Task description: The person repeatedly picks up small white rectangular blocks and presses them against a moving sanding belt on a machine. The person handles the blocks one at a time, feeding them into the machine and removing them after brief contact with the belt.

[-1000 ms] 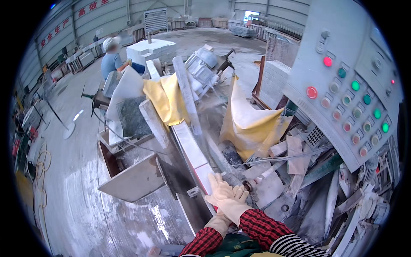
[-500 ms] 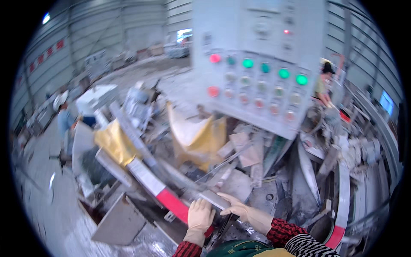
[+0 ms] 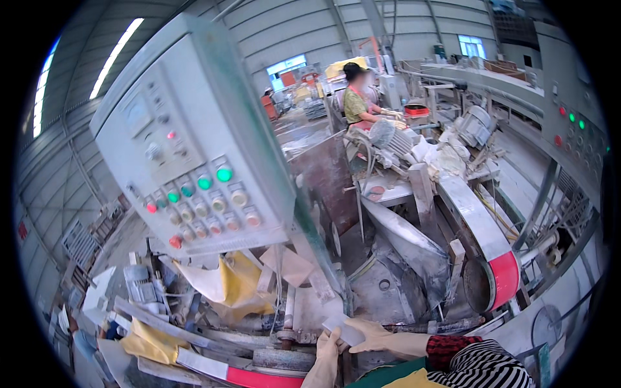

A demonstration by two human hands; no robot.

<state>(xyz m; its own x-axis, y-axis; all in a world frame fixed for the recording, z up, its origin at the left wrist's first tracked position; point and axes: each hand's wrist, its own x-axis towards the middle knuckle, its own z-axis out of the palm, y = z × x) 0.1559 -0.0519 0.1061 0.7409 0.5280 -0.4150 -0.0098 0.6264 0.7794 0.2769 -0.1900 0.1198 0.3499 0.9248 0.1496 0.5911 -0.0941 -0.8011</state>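
A small pale grey flat piece (image 3: pixel 345 328), like a tile or slab offcut, is held between my two hands at the lower middle. My left hand (image 3: pixel 326 352), in a cream glove, grips its near left edge with bent fingers. My right hand (image 3: pixel 375 337), gloved alike, has the thumb side against its right edge; some fingers are hidden beneath. Close by my left hand runs a curved machine guard with a red band (image 3: pixel 262 378). Under the hands, part of the machine is hidden from view.
A control cabinet (image 3: pixel 194 174) with lit green and red buttons rises ahead left. Yellow-white sheeting (image 3: pixel 226 284) hangs below it. Another red-banded guard (image 3: pixel 503 275) curves at right. A co-worker (image 3: pixel 359 100) stands beyond machinery and a motor (image 3: pixel 475 126). A second cabinet (image 3: pixel 569 103) stands far right.
The view has swung to the right, so the cabinet now appears further left. My left hand has gone from resting flat near the red band to gripping the pale piece.
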